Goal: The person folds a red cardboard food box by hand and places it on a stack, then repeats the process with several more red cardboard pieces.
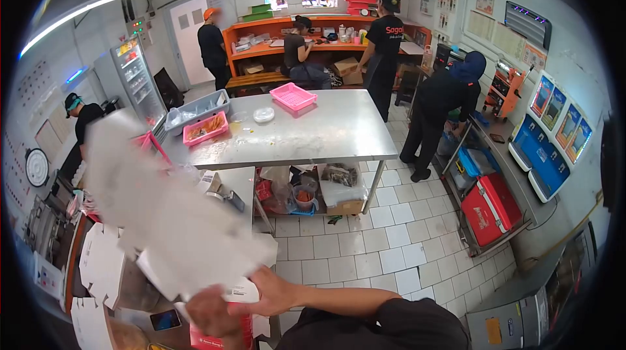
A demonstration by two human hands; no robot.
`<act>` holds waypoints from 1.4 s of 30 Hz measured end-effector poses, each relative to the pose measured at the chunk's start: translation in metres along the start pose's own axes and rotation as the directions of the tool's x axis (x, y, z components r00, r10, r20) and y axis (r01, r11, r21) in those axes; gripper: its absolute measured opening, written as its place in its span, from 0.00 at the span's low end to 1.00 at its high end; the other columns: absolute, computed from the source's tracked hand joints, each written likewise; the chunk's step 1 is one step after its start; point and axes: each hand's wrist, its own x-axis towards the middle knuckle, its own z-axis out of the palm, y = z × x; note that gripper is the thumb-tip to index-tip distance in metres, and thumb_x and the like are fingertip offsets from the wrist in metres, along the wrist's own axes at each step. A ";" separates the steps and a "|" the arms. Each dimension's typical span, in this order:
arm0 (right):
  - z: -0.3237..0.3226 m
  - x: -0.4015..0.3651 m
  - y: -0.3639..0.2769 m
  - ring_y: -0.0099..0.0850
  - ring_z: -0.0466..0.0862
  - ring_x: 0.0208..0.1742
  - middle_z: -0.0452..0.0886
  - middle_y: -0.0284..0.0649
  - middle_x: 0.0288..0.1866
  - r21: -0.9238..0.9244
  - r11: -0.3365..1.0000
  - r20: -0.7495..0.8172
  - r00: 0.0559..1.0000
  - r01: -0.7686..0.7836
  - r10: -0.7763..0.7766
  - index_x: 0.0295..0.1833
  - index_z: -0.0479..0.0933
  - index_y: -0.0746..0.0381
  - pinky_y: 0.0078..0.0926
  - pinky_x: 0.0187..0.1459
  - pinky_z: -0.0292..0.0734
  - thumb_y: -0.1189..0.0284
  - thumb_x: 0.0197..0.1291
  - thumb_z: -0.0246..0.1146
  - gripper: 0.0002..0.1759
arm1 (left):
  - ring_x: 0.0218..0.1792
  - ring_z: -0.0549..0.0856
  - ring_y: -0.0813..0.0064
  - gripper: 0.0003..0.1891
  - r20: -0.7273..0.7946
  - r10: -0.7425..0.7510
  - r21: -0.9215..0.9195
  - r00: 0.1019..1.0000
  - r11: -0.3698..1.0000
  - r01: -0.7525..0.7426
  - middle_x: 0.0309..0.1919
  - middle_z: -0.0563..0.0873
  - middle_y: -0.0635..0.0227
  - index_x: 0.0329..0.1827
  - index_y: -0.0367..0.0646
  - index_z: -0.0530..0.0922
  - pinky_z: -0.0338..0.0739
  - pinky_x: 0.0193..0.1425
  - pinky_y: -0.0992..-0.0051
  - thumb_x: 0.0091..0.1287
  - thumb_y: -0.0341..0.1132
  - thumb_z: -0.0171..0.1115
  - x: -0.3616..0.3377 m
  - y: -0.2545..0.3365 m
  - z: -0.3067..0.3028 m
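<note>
A large white cardboard sheet (173, 210), blurred by motion, rises up and to the left from my two hands. My left hand (214, 311) is closed on its lower edge and is itself smeared. Beside it, my right hand (270, 291) grips the lower right corner of the same sheet, the forearm coming in from the right. Just under the hands is a red and white box (212, 339). Flat white cardboard boxes (102, 262) lie to the left, and a dark phone (165, 320) rests near them.
A steel table (339, 125) ahead bears a pink basket (293, 96), a pink tray (206, 129) and a grey bin (195, 112). A person (445, 105) bends over the right counter, above a red cooler (489, 210). Several other people stand or sit farther back.
</note>
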 end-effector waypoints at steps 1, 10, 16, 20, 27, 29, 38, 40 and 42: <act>0.002 0.001 -0.005 0.44 0.71 0.71 0.67 0.54 0.73 -0.004 1.000 0.006 1.000 0.001 -0.001 0.78 0.55 0.60 0.40 0.69 0.67 0.62 0.67 0.64 0.39 | 0.39 0.84 0.57 0.09 -0.031 0.083 0.057 0.996 0.995 -0.081 0.40 0.86 0.59 0.37 0.37 0.82 0.80 0.45 0.63 0.64 0.34 0.66 -0.027 0.001 0.015; -0.008 0.007 0.003 0.57 0.49 0.81 0.50 0.42 0.83 -0.258 0.828 0.386 0.839 0.498 -0.384 0.73 0.65 0.35 0.57 0.74 0.59 0.74 0.61 0.60 0.36 | 0.59 0.80 0.56 0.36 0.608 -0.633 -0.783 0.479 -0.380 0.492 0.62 0.78 0.53 0.71 0.37 0.65 0.76 0.62 0.61 0.70 0.57 0.54 -0.016 -0.029 -0.073; -0.017 -0.004 -0.010 0.51 0.62 0.77 0.62 0.41 0.78 -0.091 0.915 0.305 0.886 0.393 -0.350 0.71 0.70 0.41 0.50 0.69 0.69 0.81 0.58 0.57 0.35 | 0.62 0.79 0.64 0.25 0.535 -0.765 -0.689 0.358 -0.149 0.710 0.62 0.78 0.55 0.68 0.37 0.67 0.77 0.63 0.61 0.71 0.38 0.62 -0.005 -0.036 -0.034; -0.023 -0.002 -0.009 0.40 0.77 0.68 0.75 0.38 0.70 -0.019 0.950 -0.040 0.950 0.310 -0.311 0.68 0.74 0.50 0.32 0.61 0.80 0.85 0.57 0.56 0.33 | 0.49 0.86 0.65 0.23 0.530 -0.710 -0.375 0.464 0.296 0.879 0.55 0.82 0.55 0.61 0.33 0.70 0.82 0.57 0.67 0.65 0.27 0.67 -0.030 -0.028 -0.015; -0.023 -0.001 0.000 0.46 0.74 0.70 0.75 0.43 0.68 -0.237 0.932 0.056 0.962 0.274 -0.268 0.59 0.75 0.63 0.38 0.63 0.77 0.66 0.63 0.62 0.21 | 0.49 0.86 0.64 0.25 0.610 -0.754 -0.628 0.243 -0.274 0.729 0.50 0.83 0.56 0.64 0.34 0.65 0.82 0.57 0.66 0.63 0.22 0.62 0.005 0.012 -0.016; -0.029 -0.003 0.008 0.48 0.73 0.70 0.75 0.44 0.67 -0.077 0.972 0.071 0.974 0.221 -0.216 0.56 0.76 0.63 0.39 0.63 0.76 0.64 0.63 0.62 0.20 | 0.51 0.85 0.63 0.25 0.635 -0.733 -0.611 0.244 -0.284 0.739 0.51 0.82 0.55 0.64 0.33 0.65 0.82 0.58 0.65 0.64 0.22 0.61 0.010 0.008 -0.018; -0.037 0.005 0.004 0.55 0.69 0.72 0.77 0.45 0.65 -0.007 0.940 0.060 0.938 0.342 -0.341 0.51 0.79 0.66 0.44 0.63 0.77 0.65 0.60 0.62 0.18 | 0.57 0.82 0.63 0.24 0.693 -0.672 -0.576 0.261 -0.299 0.761 0.58 0.78 0.53 0.65 0.34 0.64 0.82 0.59 0.63 0.67 0.22 0.57 0.019 0.031 -0.028; -0.035 0.003 0.003 0.54 0.67 0.74 0.78 0.43 0.65 -0.078 0.933 0.097 0.934 0.352 -0.345 0.51 0.79 0.65 0.44 0.63 0.78 0.67 0.59 0.64 0.17 | 0.57 0.82 0.63 0.23 0.675 -0.698 -0.536 0.239 -0.241 0.809 0.58 0.78 0.53 0.66 0.34 0.63 0.82 0.60 0.63 0.68 0.22 0.56 0.015 0.034 -0.025; -0.034 0.002 0.001 0.53 0.65 0.75 0.78 0.39 0.64 0.020 0.955 0.014 0.955 0.296 -0.297 0.52 0.80 0.64 0.45 0.63 0.78 0.74 0.57 0.68 0.16 | 0.56 0.83 0.63 0.19 0.619 -0.707 -0.602 0.341 -0.148 0.785 0.56 0.81 0.52 0.64 0.35 0.68 0.83 0.59 0.63 0.71 0.25 0.54 0.020 0.042 -0.021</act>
